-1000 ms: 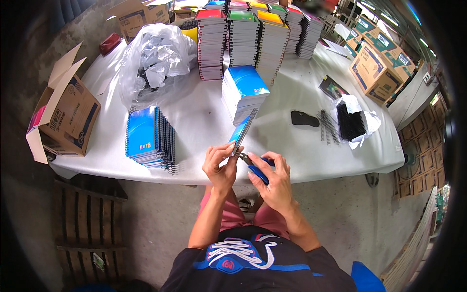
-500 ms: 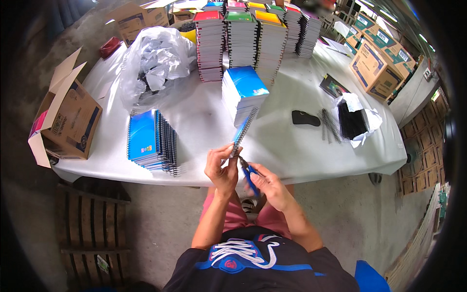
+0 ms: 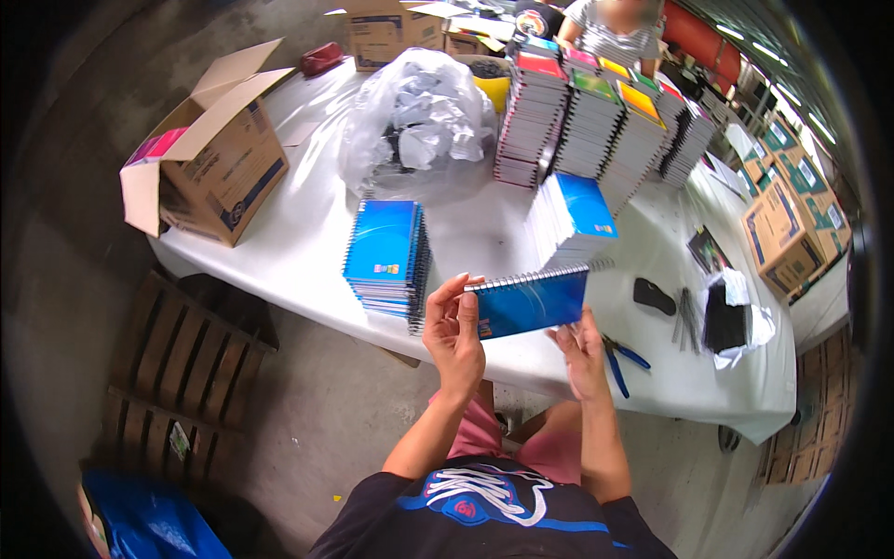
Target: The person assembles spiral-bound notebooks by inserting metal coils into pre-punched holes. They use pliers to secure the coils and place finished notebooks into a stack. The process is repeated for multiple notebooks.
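I hold a blue spiral notebook (image 3: 531, 303) flat-on in front of me, its wire binding along the top edge. My left hand (image 3: 456, 335) grips its left end, thumb in front. My right hand (image 3: 585, 352) holds the lower right corner with its fingers raised. Blue-handled pliers (image 3: 622, 361) lie on the white table (image 3: 307, 233) just right of my right hand. A low stack of blue notebooks (image 3: 386, 252) sits to the left of my hands, and another stack (image 3: 568, 219) lies beyond them.
Tall stacks of coloured notebooks (image 3: 587, 130) stand at the back, beside a clear plastic bag (image 3: 419, 121). An open cardboard box (image 3: 219, 168) sits on the table's left end. Right of me lie a black object (image 3: 654, 296) and a bagged black item (image 3: 726, 321). A wooden pallet (image 3: 177, 373) lies lower left. Another person (image 3: 615, 23) stands across the table.
The notebook has turned from edge-on to face me broadside. My right hand has let go of the blue-handled pliers, which now lie on the table, and has come up to the notebook's corner.
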Available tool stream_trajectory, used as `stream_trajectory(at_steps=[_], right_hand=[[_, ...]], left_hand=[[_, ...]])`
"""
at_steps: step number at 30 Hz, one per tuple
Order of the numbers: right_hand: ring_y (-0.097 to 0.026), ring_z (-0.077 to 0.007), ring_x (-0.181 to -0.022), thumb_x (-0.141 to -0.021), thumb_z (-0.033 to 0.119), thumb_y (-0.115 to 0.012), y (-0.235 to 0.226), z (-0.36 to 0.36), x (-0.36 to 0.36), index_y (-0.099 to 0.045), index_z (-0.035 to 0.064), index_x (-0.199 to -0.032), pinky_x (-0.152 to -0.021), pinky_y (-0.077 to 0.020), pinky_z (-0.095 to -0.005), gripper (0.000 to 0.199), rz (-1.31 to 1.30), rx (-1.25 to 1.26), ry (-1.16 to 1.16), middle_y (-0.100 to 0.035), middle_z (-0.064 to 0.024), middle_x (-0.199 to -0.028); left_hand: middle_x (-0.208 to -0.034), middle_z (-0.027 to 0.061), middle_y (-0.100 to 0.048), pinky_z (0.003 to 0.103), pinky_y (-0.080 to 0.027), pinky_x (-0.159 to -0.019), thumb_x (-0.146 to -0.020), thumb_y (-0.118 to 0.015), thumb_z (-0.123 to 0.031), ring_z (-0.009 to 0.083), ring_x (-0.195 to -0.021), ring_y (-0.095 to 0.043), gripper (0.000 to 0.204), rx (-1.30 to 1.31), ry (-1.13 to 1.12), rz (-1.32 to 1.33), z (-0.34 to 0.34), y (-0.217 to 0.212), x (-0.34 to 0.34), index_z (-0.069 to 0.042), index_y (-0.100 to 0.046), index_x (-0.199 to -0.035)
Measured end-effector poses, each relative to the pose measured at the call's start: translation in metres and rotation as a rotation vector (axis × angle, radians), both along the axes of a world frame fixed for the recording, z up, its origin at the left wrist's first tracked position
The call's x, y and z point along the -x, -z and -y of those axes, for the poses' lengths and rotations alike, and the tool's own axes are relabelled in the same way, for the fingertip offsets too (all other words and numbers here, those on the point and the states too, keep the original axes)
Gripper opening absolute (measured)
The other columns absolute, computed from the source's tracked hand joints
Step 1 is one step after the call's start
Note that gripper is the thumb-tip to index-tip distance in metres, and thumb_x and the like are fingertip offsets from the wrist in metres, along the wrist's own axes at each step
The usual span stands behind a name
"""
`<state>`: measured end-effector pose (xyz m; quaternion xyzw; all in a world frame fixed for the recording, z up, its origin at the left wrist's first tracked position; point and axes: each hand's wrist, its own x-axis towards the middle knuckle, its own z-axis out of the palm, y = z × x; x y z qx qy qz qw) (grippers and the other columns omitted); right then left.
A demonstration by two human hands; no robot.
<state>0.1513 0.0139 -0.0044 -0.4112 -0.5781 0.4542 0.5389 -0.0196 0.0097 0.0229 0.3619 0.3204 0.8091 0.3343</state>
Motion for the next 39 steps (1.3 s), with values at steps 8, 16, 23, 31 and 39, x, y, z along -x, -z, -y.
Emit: stream_trajectory(at_steps=[8,16,23,31,39], right_hand=[[-0.056,-0.0076,-0.081,-0.085,-0.002,-0.059,-0.079,-0.087,0.117,-0.048,0.0087,-0.126,-0.071,-0.0454,-0.0228,0.044,-0.545,0.161,-0.281,-0.06,-0.0032,-0.097],[-0.052,-0.011,-0.075,-0.08,0.01,-0.048,-0.137,-0.153,0.194,-0.055,0.0055,-0.116,-0.076,-0.0393,-0.0254,0.037,0.12,-0.486,-0.591,-0.06,-0.005,-0.094],[-0.056,-0.0255,-0.104,-0.074,0.012,-0.051,-0.093,-0.14,0.225,-0.055,0.0165,-0.12,-0.102,-0.0338,-0.0379,0.046,0.741,-0.774,-0.774,-0.062,-0.0098,-0.101],[-0.053,-0.0287,-0.111,-0.087,0.025,-0.053,-0.03,-0.171,0.195,-0.053,0.0102,-0.125,-0.095,-0.0399,-0.0361,0.041,0.444,-0.357,-0.342,-0.055,-0.0142,-0.119],[-0.048,-0.0271,-0.117,-0.086,0.023,-0.056,-0.032,-0.168,0.188,-0.052,0.013,-0.127,-0.099,-0.0362,-0.0353,0.042,0.498,-0.244,-0.355,-0.051,-0.0132,-0.123]], left_hand=[[-0.109,0.0131,-0.06,0.03,-0.042,-0.087,-0.085,-0.064,-0.007,0.017,-0.101,-0.057,0.028,0.017,-0.516,-0.612,0.016,-0.029,0.093,-0.001,-0.054,-0.111],[-0.127,0.0118,-0.05,0.031,-0.035,-0.099,-0.094,-0.052,-0.02,0.0183,-0.12,-0.044,0.039,0.184,-0.362,-0.198,0.006,-0.002,0.133,-0.002,-0.045,-0.128],[-0.14,0.0143,-0.037,0.031,-0.03,-0.104,-0.097,-0.046,-0.025,0.0205,-0.126,-0.038,0.049,0.243,-0.229,-0.241,-0.017,0.035,0.135,0.0,-0.035,-0.137],[-0.129,0.0152,-0.046,0.034,-0.038,-0.097,-0.089,-0.062,-0.027,0.0236,-0.115,-0.048,0.054,0.205,-0.336,-0.446,-0.03,0.036,0.131,-0.002,-0.042,-0.132],[-0.124,0.0138,-0.049,0.032,-0.04,-0.094,-0.089,-0.062,-0.024,0.0216,-0.111,-0.049,0.045,0.107,-0.394,-0.449,-0.041,0.057,0.13,-0.001,-0.048,-0.125]])
